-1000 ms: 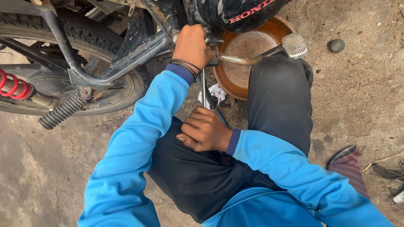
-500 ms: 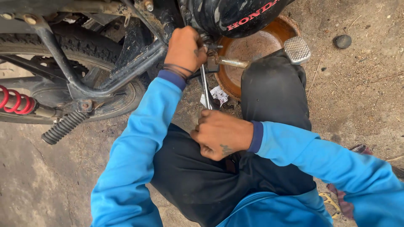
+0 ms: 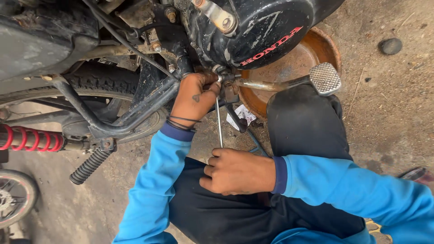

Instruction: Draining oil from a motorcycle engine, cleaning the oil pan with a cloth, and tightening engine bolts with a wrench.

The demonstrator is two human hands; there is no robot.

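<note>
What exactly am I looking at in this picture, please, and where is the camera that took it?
The camera sits on a person's head and looks down at their own two bare hands; they crouch beside a motorcycle on dirt ground. The left hand reaches up to a fitting under the black engine cover, beside the brake pedal. The right hand grips the lower end of a thin metal tool that runs up to that fitting. A rusty round pan lies beneath the engine, and a red spring shows at left.
</note>
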